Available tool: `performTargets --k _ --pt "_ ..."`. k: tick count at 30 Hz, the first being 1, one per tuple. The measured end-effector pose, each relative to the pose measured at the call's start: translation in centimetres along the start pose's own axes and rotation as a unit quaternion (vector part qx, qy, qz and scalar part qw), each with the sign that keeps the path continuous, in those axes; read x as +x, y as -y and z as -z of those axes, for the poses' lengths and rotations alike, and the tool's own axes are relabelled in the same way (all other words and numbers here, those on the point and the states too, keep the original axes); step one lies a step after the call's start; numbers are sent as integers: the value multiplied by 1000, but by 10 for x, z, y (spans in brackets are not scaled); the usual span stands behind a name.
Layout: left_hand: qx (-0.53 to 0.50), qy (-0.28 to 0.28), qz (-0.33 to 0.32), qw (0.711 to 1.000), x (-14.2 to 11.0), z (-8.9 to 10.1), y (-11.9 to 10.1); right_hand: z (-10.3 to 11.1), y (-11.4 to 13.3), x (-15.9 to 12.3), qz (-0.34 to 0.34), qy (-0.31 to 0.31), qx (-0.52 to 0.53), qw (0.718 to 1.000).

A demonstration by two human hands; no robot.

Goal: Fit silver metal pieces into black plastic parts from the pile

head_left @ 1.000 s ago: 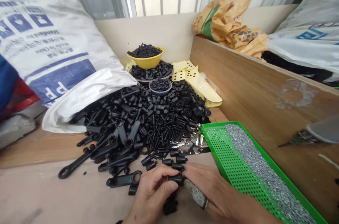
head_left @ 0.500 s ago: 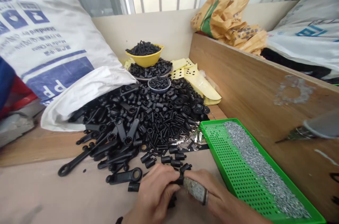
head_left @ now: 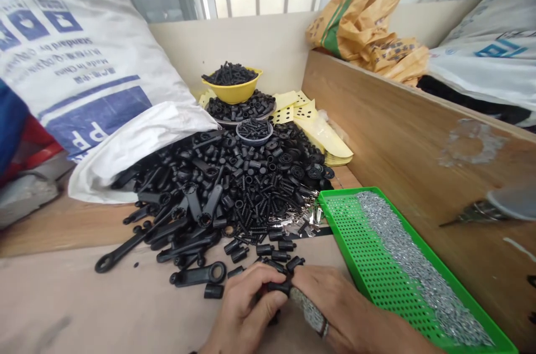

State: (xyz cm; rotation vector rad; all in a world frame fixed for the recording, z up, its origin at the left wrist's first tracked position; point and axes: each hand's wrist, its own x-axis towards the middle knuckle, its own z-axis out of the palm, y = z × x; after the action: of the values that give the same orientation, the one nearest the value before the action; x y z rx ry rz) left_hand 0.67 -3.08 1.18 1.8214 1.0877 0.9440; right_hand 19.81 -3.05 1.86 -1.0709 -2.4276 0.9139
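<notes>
Left hand (head_left: 248,307): pinching a black cylindrical plastic part (head_left: 279,286) between thumb and fingers
Right hand (head_left: 345,306): closed on a grey speckled oblong object (head_left: 309,310)
Black part: between the hands, in front of the heap of black plastic pieces (head_left: 251,175)
Green perforated plastic tray (head_left: 355,239): right of the heap, holding small silvery pieces (head_left: 419,267)

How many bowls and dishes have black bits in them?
3: the yellow bowl at the back, the wide dish under it, and the small bowl in front. The black pile could hide more.
</notes>
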Motion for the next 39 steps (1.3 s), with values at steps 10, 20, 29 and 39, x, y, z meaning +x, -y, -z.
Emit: performTargets --k 10,20,29,39 --pt "-48 -56 -93 993 -5 -7 8 4 9 7 -54 -21 143 988" --pt "-56 -90 -110 988 -9 -8 4 -23 3 5 -144 -16 400 905" --pt "-166 -43 126 977 -9 -10 9 -14 4 2 30 -51 2 998" --pt "-50 -42 -52 996 -1 -1 1 -6 6 6 -78 -60 206 974"
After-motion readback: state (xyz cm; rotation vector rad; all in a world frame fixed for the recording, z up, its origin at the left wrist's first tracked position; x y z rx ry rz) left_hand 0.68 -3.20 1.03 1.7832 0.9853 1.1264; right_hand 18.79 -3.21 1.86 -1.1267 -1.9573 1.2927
